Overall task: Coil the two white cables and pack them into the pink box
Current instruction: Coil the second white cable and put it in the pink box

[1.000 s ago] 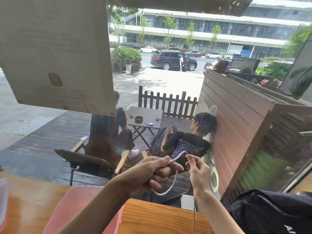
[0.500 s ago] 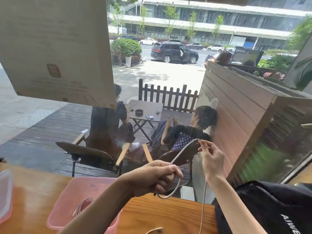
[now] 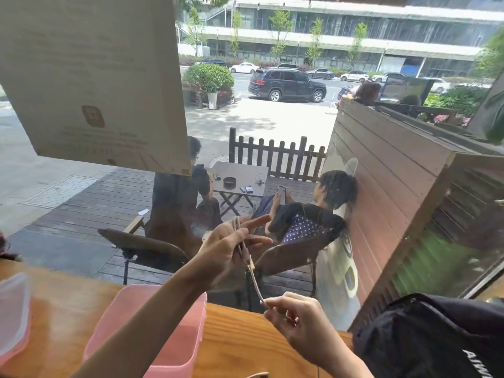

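— Two hands on one cable, then; why is the left hand (image 3: 226, 252) up so high?

— It serves as the spool, I'd judge; the white cable (image 3: 252, 274) lies in folded strands across its palm, thumb and lower fingers pressing them there, while the index finger sticks out straight and loose; raised like that, the loops hang free of the wooden counter (image 3: 245, 336).

— And the right hand (image 3: 297, 323)?

— Lower and nearer the body; thumb and fingertip pinch the cable just where it leaves the left hand, the other fingers loosely curled; the stretch between the hands runs taut, probably so the next turn lies flat.

— Where's the pink box (image 3: 152, 331)?

— On the counter, directly under the left forearm, open top upward; near enough that a finished coil could drop straight in; whether anything lies inside I cannot tell, since the arm covers it.

— The clear thing at the far left?

— A translucent lid (image 3: 13, 315), set aside, likely the box's own.
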